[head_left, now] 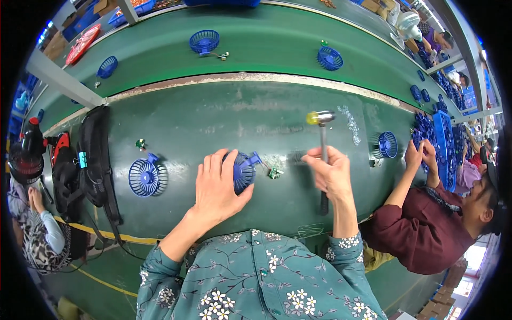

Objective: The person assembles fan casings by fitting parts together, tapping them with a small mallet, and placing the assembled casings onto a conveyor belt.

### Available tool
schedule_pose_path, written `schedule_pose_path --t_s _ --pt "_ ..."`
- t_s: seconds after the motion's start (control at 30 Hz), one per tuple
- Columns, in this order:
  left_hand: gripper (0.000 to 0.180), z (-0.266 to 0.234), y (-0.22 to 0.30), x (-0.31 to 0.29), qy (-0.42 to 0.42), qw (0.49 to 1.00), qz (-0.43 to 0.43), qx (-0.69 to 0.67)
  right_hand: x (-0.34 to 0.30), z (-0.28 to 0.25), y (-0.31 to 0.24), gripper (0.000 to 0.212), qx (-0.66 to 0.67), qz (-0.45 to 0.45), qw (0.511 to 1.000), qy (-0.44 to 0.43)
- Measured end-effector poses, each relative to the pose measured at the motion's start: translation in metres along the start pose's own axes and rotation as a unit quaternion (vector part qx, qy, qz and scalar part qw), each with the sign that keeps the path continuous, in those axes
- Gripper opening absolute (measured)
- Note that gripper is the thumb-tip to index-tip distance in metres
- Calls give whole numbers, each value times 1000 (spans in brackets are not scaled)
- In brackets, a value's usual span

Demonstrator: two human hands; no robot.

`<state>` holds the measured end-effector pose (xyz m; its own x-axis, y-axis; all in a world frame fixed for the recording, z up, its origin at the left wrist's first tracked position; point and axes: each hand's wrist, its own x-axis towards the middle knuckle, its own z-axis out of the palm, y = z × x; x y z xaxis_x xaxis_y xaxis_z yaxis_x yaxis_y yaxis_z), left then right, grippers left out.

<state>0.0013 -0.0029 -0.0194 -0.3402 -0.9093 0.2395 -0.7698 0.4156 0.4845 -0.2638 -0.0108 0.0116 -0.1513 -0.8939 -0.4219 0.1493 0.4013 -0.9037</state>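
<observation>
My left hand [217, 184] is wrapped over a blue plastic fan housing [244, 173], pressing it on the green bench. A small green circuit board [275, 173] lies just right of that housing, by its short blue stem. My right hand [332, 172] grips the dark handle of a small mallet [321, 117], its head raised away from me with one yellow face pointing left. The mallet is apart from the housing. Left of my left hand, a second blue fan housing [144, 177] rests on the bench, with a small circuit board [140, 144] beyond it.
Beyond the bench's pale edge runs a green conveyor belt [266, 42] carrying several blue fan housings. A black bag [96, 154] lies at the left. Clear bits [349, 125] are scattered at the right, near another fan housing [388, 144]. A co-worker in maroon [421, 229] sits close on the right.
</observation>
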Motion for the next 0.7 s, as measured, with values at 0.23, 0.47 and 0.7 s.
schedule_pose_path --t_s 0.23,0.47,0.7 --pt "81 -10 0 0 7 978 95 -184 5 27 16 17 179 112 959 -188" --pt "81 -9 6 1 -11 966 122 -227 1 38 26 22 224 142 933 -241" --pt "80 -6 10 1 -25 965 103 -239 -3 39 30 24 201 129 948 -208"
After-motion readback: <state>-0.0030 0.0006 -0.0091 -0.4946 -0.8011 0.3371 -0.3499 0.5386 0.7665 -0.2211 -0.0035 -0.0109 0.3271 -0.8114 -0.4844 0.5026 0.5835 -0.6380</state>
